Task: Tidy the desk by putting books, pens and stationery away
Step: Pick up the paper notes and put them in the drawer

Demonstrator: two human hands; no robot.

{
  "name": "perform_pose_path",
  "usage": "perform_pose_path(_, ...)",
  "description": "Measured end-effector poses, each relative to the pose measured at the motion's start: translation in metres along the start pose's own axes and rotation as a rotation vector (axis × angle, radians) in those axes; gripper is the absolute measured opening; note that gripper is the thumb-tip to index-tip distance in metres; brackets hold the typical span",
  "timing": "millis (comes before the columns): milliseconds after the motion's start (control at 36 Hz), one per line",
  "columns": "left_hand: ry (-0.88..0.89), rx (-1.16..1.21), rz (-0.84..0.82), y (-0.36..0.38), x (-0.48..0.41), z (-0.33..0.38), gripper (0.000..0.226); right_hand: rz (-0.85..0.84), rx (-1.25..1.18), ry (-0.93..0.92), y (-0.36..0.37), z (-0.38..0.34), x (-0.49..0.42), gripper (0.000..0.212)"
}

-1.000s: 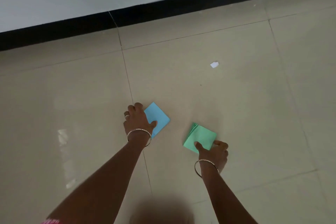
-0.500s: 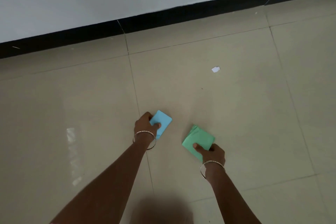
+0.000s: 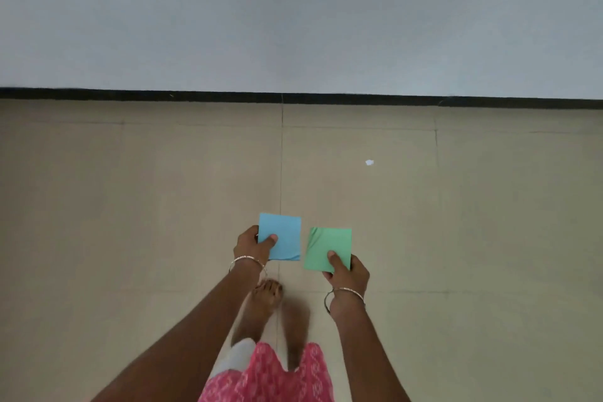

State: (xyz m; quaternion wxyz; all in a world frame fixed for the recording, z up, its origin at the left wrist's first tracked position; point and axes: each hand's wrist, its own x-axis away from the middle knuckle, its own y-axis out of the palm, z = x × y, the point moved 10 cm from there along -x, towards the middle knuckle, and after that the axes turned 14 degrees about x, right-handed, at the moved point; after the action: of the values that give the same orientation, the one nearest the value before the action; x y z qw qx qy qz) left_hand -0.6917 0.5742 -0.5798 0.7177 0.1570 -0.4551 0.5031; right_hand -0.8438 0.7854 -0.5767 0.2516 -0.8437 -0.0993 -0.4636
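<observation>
My left hand (image 3: pixel 253 246) grips a blue pad of sticky notes (image 3: pixel 284 235) by its left edge, thumb on top. A green pad of sticky notes (image 3: pixel 326 246) is held in my right hand (image 3: pixel 346 271) at its lower right corner, its top sheets slightly curled. Both pads are up in the air above the tiled floor, side by side and a small gap apart. No desk, books or pens are in view.
A small white paper scrap (image 3: pixel 369 162) lies on the beige floor tiles (image 3: pixel 130 206) ahead to the right. A grey wall (image 3: pixel 293 16) with a black skirting (image 3: pixel 293 98) runs across ahead. My bare foot (image 3: pixel 264 300) and pink clothing (image 3: pixel 270 375) show below my hands.
Both pads have come up off the floor in my hands. The view has risen and swung level, so the wall now fills the upper part and my feet appear.
</observation>
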Motion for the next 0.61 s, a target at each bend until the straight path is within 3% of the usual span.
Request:
perform_pose_path(139,0.023,0.099,0.028,-0.059,0.117,0.065,0.016,-0.041,-0.009,-0.093,-0.022,-0.067,0.119,0.006)
perform_pose_path(333,0.058,0.502,-0.016,-0.131,0.262,0.126,0.026,-0.194,0.017,-0.274,-0.032,-0.145,0.277,0.006)
perform_pose_path(472,0.098,0.759,-0.036,-0.182,0.339,0.142,0.029,-0.297,0.103,-0.398,-0.026,-0.17,0.362,0.006)
perform_pose_path(611,0.125,1.009,0.058,-0.247,0.388,0.14,0.021,-0.422,0.209,-0.531,0.001,-0.18,0.438,0.006)
